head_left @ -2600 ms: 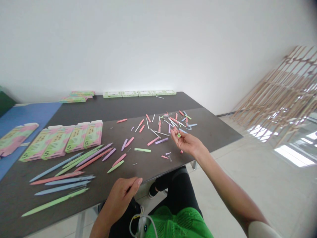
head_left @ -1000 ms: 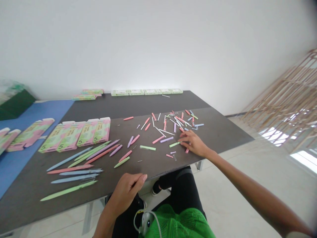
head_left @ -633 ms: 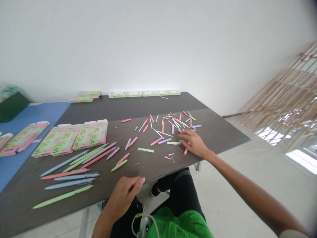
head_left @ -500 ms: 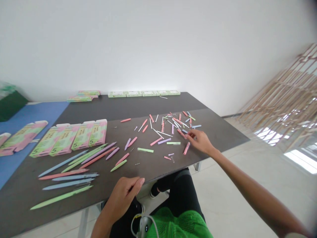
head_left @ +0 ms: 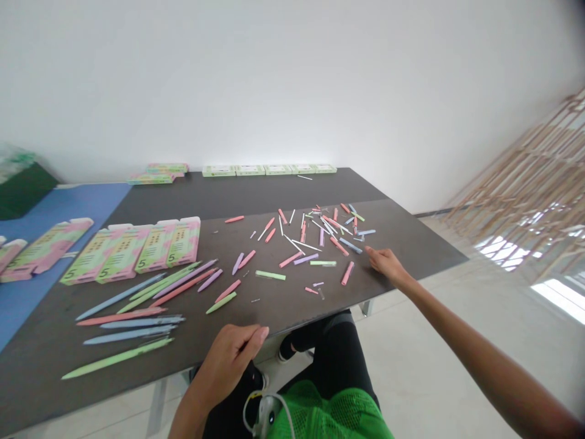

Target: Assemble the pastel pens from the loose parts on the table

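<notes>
My right hand (head_left: pixel 385 264) is at the right side of the dark table, its fingers curled together at the tabletop. Just left of the fingertips lies a blue pen barrel (head_left: pixel 351 245); a pink barrel piece (head_left: pixel 347 273) is below it. Anything inside those fingers is too small or hidden to make out. My left hand (head_left: pixel 235 352) hovers at the near table edge, thumb pressed to the curled fingers, contents hidden. Between the hands are loose pen parts: a green barrel (head_left: pixel 270 275), a purple barrel (head_left: pixel 306 259) and white refills (head_left: pixel 307 246).
Whole pens (head_left: pixel 117 358) in several colours lie at the left front. Behind them stand pink-and-green boxes (head_left: pixel 184 242); more boxes (head_left: pixel 250 171) line the back edge near the wall. A blue mat (head_left: pixel 103 201) and a dark green bin (head_left: pixel 25 190) are far left.
My right hand has moved right and slightly nearer, uncovering the blue barrel by its fingertips. My left hand has stayed almost still. The camera view has shifted slightly.
</notes>
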`<action>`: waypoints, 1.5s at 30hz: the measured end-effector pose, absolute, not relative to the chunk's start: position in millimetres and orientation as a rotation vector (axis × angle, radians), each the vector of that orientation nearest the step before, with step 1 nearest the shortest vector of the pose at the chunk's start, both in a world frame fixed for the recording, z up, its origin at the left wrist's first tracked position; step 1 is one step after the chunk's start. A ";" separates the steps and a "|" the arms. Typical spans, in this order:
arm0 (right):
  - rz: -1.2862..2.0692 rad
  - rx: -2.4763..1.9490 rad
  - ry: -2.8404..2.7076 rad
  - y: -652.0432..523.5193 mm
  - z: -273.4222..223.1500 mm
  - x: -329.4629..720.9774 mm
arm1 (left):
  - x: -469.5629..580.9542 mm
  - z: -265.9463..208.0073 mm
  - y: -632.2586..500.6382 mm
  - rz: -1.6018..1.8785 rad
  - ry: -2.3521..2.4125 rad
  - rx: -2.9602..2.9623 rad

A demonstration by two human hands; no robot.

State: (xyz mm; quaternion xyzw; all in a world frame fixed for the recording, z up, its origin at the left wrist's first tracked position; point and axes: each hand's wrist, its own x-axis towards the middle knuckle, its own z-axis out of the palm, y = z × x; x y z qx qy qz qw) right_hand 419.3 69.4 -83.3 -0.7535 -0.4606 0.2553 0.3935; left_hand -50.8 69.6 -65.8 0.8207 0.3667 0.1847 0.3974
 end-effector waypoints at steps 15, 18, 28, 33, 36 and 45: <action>0.628 -1.912 -1.090 67.7 -89.8 423.9 | -49.6 -64.3 66.2 0.482 0.925 2.060; 0.634 -1.897 -1.068 65.8 -91.5 423.4 | -50.0 -63.2 65.9 0.481 0.917 2.056; 0.674 -1.885 -1.079 64.5 -88.4 421.9 | -49.1 -64.3 66.4 0.495 0.914 2.069; 0.680 -1.902 -1.096 64.5 -88.7 424.3 | -49.0 -62.4 65.2 0.496 0.908 2.063; 0.678 -1.915 -1.101 65.0 -89.2 425.5 | -49.3 -60.8 65.1 0.498 0.905 2.063; 0.607 -1.958 -1.136 63.8 -91.6 428.1 | -44.8 -59.7 57.9 0.579 0.977 2.063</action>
